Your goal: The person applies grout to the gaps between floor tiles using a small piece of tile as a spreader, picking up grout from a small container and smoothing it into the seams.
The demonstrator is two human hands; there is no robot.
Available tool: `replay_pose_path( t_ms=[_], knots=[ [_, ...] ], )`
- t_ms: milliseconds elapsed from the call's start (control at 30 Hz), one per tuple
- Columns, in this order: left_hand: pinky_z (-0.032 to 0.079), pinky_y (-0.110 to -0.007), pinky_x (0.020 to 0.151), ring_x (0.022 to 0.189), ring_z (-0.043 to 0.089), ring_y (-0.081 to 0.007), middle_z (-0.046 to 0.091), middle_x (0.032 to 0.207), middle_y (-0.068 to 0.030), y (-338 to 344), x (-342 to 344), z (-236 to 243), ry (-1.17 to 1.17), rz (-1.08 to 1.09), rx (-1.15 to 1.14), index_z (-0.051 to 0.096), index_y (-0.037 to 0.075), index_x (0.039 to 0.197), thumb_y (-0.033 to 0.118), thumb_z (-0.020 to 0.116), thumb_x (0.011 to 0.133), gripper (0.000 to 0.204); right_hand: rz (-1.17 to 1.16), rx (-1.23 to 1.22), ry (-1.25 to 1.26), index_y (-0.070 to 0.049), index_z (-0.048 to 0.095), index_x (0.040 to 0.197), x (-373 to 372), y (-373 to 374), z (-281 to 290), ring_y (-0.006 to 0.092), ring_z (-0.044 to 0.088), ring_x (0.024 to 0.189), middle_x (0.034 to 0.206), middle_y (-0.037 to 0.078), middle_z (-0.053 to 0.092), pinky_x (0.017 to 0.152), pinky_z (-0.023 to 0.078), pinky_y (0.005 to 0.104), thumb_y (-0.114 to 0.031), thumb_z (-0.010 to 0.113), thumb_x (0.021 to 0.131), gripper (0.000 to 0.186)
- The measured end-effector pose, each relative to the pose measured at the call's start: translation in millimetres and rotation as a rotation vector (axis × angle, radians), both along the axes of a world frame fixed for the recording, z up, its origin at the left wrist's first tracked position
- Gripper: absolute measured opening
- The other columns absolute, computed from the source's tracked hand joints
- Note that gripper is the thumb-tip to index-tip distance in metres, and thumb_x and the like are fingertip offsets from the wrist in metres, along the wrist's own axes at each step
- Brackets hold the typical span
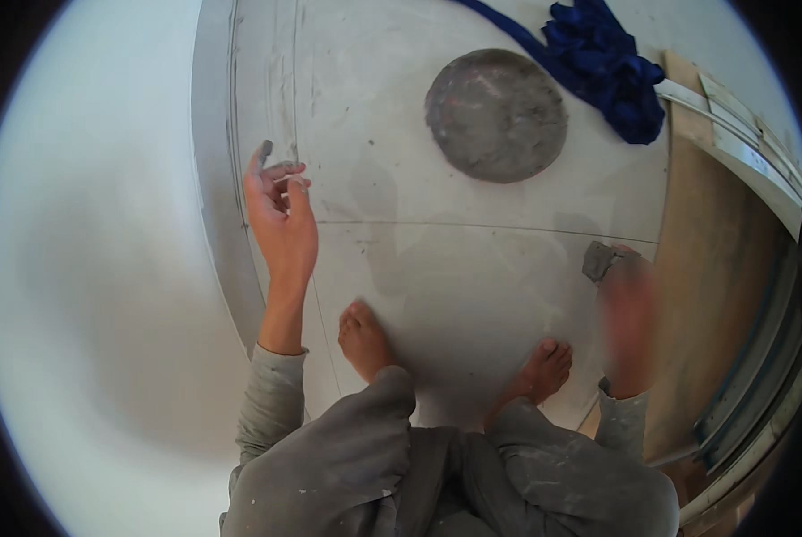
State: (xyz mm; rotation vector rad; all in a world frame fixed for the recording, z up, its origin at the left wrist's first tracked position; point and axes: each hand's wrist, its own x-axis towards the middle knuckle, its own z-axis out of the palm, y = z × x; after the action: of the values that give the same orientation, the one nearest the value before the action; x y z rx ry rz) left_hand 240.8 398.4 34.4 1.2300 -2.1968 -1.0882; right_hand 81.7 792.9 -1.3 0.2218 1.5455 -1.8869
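Observation:
My left hand [280,215] hovers by the grey skirting strip [215,134] along the foot of the white wall. Its index finger stretches forward with grey paste on the tip; the other fingers are loosely curled, and I see nothing held in them. Off to the right, my right hand [627,309] is smeared by motion. It grips a grey lump [602,259] that looks like wet mortar. Ahead on the floor lies a round, flat mass of grey paste [496,116], rough on top; whether a pan is under it cannot be told.
A dark blue cloth [602,76] lies crumpled beside the paste, a strip of it trailing left. Pale boards or trim pieces [732,116] and a brown panel [701,295] line the right side. My bare feet [363,345] stand on pale floor tiles [455,268] with dark joints.

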Motion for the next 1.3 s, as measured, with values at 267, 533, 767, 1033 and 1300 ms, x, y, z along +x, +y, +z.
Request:
replay_pose_path(
  t_ms=[267,533,767,1033,1300],
  knots=[
    [0.051,-0.027,0.080,0.095,0.064,-0.0139,0.065,0.116,-0.0104,21.6,82.2,1.2,-0.138,0.058,0.024,0.042,-0.001,0.149,0.005,0.051,0.102,0.048,0.028,-0.168,-0.277,0.003,0.057,0.136,6.2,-18.1,-1.9,0.0166,0.065,0.109,0.121,0.010,0.067,0.095,0.053,0.0328,-0.002,0.059,0.099,0.038],
    [0.053,-0.030,0.080,0.095,0.063,-0.0168,0.064,0.117,-0.0129,88.9,125.4,-6.9,-0.261,0.034,0.263,0.048,-0.001,0.145,0.002,0.056,0.097,0.049,0.213,0.032,-0.073,0.003,0.060,0.130,16.2,-58.7,-4.2,0.0158,0.068,0.102,0.116,0.010,0.069,0.091,0.054,0.0319,-0.002,0.062,0.098,0.033],
    [0.053,-0.031,0.079,0.094,0.063,-0.0177,0.065,0.116,-0.0130,96.6,153.5,-0.4,-0.263,0.073,0.285,0.050,-0.001,0.144,0.000,0.056,0.096,0.049,0.785,0.116,0.770,-0.001,0.070,0.117,51.3,-159.0,-15.5,0.0243,0.068,0.101,0.113,0.011,0.073,0.089,0.055,0.0350,0.008,0.065,0.084,0.035],
    [0.053,-0.031,0.079,0.093,0.064,-0.0173,0.066,0.114,-0.0130,101.5,169.2,7.8,-0.202,0.184,0.244,0.051,-0.001,0.143,0.001,0.057,0.095,0.049,0.931,-0.013,1.665,0.000,0.070,0.114,90.7,-267.1,-59.4,0.0282,0.062,0.108,0.120,0.013,0.070,0.095,0.053,0.0376,-0.004,0.064,0.082,0.033],
    [0.053,-0.031,0.082,0.094,0.066,-0.0150,0.067,0.114,-0.0102,101.8,203.3,12.0,-0.228,0.233,0.213,0.050,0.003,0.145,-0.001,0.057,0.095,0.050,1.518,0.203,1.453,-0.004,0.069,0.097,88.0,-245.3,-19.4,0.0260,0.060,0.100,0.105,0.008,0.071,0.088,0.052,0.0376,-0.002,0.061,0.082,0.017]
  ],
)
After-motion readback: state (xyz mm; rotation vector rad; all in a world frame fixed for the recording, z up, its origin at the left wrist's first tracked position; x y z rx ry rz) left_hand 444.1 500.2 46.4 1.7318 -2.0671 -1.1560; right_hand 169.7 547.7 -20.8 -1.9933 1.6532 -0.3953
